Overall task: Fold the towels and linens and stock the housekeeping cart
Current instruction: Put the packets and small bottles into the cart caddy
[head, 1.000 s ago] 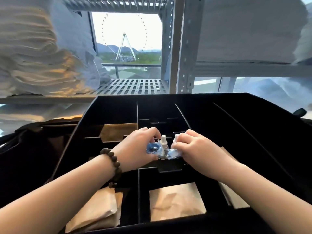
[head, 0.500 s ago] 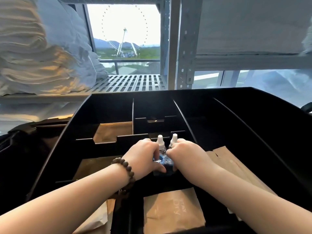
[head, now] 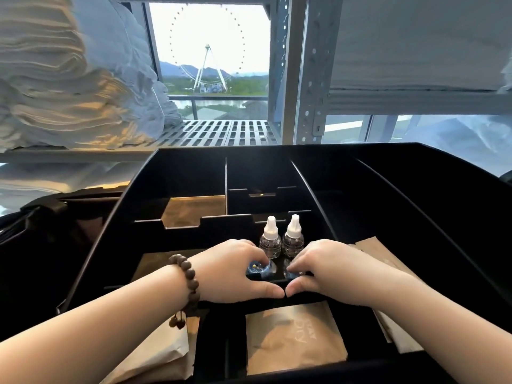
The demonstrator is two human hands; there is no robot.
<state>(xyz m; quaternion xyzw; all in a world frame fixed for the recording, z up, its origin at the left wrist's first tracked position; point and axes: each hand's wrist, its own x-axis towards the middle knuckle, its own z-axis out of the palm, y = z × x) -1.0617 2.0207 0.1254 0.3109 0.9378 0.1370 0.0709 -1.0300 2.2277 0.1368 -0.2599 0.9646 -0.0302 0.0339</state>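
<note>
Knocking over the upright bottles (head: 270, 241) is judged the nearest risk. They stand close side by side in the middle compartment of the cart tray (head: 415, 147), just beyond the knuckles, and a forward push or a careless lift of either hand would be enough to topple them against a divider. A small piece could also be dropped into the wrong compartment if it is let go crookedly.

The left hand (head: 235, 270) is curled, and a blue item (head: 259, 268) is pinched under its fingers, low in the same compartment. The right hand (head: 329, 268) is likewise curled over a second item (head: 293, 273). That one is mostly hidden, so what it is cannot be told. The two thumb tips are touching. Folded linens (head: 50, 79) are stacked on the shelf behind the cart, well apart from both hands.
</note>
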